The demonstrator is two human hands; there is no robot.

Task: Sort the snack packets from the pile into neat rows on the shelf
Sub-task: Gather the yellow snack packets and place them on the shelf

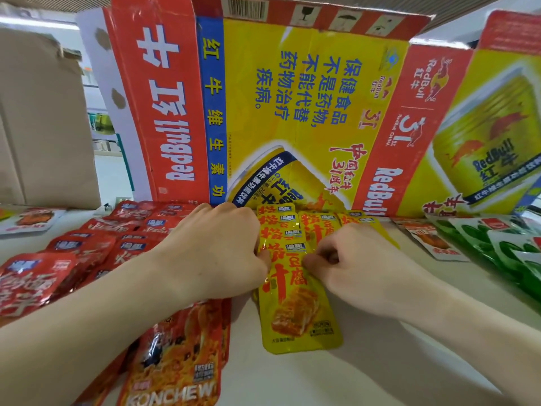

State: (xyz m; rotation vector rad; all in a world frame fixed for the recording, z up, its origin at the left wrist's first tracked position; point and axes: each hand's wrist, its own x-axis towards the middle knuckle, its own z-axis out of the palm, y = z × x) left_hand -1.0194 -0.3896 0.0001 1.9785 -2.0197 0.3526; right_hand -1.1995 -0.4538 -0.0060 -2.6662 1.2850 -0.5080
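My left hand (222,247) and right hand (351,259) each pinch the front yellow packet (298,312) near its top, squaring it, I judge, onto the yellow row (281,227) in front of the Red Bull carton (292,98).

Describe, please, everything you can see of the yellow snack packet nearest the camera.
The yellow snack packet looks like glossy foil, printed with large red-orange characters, a picture of browned food and small print near its bottom edge. It lies flat on the white shelf, fronting an overlapping row of matching packets. The left hand holds its upper left edge; the right hand pinches its upper right.
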